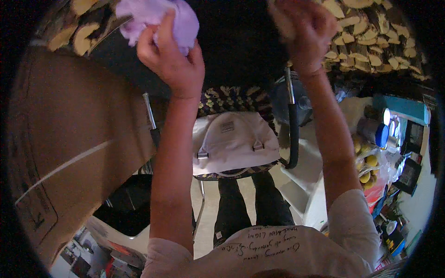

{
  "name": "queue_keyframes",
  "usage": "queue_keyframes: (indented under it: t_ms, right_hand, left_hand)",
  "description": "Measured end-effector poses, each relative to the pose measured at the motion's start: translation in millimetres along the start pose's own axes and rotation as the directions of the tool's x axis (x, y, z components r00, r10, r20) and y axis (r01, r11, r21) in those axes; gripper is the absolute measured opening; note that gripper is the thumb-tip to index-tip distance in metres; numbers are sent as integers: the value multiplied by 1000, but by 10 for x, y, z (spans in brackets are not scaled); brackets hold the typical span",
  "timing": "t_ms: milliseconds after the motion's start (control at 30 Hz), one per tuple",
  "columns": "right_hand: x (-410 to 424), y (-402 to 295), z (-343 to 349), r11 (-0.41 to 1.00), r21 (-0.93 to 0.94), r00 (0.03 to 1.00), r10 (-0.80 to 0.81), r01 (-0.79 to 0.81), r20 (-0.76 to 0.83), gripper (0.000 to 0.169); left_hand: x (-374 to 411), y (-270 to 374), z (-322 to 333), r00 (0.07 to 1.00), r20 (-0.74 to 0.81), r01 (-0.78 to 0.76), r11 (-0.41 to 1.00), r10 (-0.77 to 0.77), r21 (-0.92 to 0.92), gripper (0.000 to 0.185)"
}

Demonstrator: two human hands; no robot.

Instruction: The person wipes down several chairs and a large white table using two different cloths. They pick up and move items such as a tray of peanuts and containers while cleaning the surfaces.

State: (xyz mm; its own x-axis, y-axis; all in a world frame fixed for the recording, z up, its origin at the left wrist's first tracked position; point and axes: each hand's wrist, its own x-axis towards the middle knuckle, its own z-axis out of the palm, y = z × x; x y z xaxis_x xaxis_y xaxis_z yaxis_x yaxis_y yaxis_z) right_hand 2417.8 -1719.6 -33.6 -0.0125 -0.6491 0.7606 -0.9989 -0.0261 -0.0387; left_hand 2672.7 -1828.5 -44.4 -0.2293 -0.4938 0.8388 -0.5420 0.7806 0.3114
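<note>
My left hand point(170, 59) grips a bunched lilac cloth point(180, 21) at the top of the view, fingers and thumb pressed into its folds. Between my hands spreads a dark surface point(236, 41), too dim to name. At the upper right my right hand point(309, 31) is raised, its fingers bent and blurred; whether it holds anything I cannot tell. Below my hands, a pale handbag point(236, 142) with two handles lies on the seat of a chair, over a dark shaggy cover point(240, 95).
The chair's armrest point(293, 135) has black padding on chrome. A large cardboard box point(80, 114) stands at left, a black stool point(128, 205) beneath it. At right are a clear water jug point(290, 100), bagged yellow fruit point(370, 166) and a blue-lidded jar point(377, 133). A log-patterned surface point(368, 38) lies behind.
</note>
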Motion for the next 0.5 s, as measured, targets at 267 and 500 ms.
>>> queue_keyframes:
  t_ms: [267,500]
  right_hand:
    - [-2104,-360,380,899,231,764,156,-373,626,54]
    - [-823,81,-292,857,335,911,412,-393,13,52]
  left_hand:
    - [-1571,17,335,721,685,150,989,-100,-14,71]
    - [-605,651,209,939,343,44,971,40,-234,66]
